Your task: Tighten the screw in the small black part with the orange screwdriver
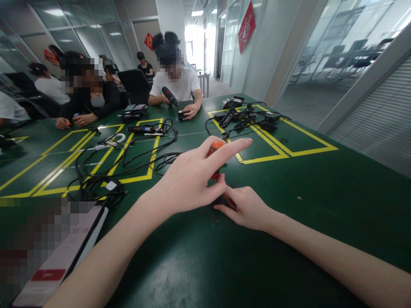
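Over the middle of the green table (189,256), my left hand (189,175) is closed around the orange handle of a screwdriver (215,147), which stands roughly upright. The index finger stretches forward past the handle, and the tool's shaft and tip are hidden. Just below and to the right, my right hand (247,205) has its fingers pinched close to the tabletop. They grip a small black object (218,202), mostly covered by both hands, so its kind does not show. The two hands meet at the fingertips.
Yellow tape (266,160) marks rectangles on the table. Tangled black cables (96,184) lie left, and black devices with cords (244,115) lie right. A phone-like screen (61,261) is at lower left. Opposite, a person (176,85) holds a power screwdriver (170,96) and a black box.
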A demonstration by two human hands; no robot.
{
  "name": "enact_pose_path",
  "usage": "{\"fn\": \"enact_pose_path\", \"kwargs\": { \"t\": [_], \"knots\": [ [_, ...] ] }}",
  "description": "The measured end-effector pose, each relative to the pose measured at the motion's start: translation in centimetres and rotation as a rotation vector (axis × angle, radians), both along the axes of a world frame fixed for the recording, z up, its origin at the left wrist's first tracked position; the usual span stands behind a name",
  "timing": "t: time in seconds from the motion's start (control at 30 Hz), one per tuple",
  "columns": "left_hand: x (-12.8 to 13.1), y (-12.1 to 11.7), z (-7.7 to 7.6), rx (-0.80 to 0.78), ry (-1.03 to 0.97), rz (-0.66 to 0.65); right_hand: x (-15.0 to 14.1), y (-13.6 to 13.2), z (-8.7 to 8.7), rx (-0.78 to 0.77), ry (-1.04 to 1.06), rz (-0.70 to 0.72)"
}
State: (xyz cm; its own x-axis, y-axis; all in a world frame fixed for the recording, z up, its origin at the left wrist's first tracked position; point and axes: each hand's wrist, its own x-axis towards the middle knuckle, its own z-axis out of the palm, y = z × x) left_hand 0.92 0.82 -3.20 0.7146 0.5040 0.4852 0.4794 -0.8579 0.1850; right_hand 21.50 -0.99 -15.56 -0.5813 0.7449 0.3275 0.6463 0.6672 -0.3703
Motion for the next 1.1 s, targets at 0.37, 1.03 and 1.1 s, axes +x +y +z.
{"fn": "enact_pose_path", "kwargs": {
  "t": [0.37,1.03,1.1],
  "knots": [
    [-0.39,0.5,0.01,-0.022,-0.029,0.019,0.17,0.14,0.09,-0.047,-0.019,-0.021],
    [-0.29,0.2,0.82,0.008,-0.177,0.004,0.06,0.07,0.47,-0.082,-0.031,-0.036],
    [-0.35,0.29,0.87,-0.013,-0.192,0.004,0.05,0.06,0.49,-0.088,-0.033,-0.037]
  ]
}}
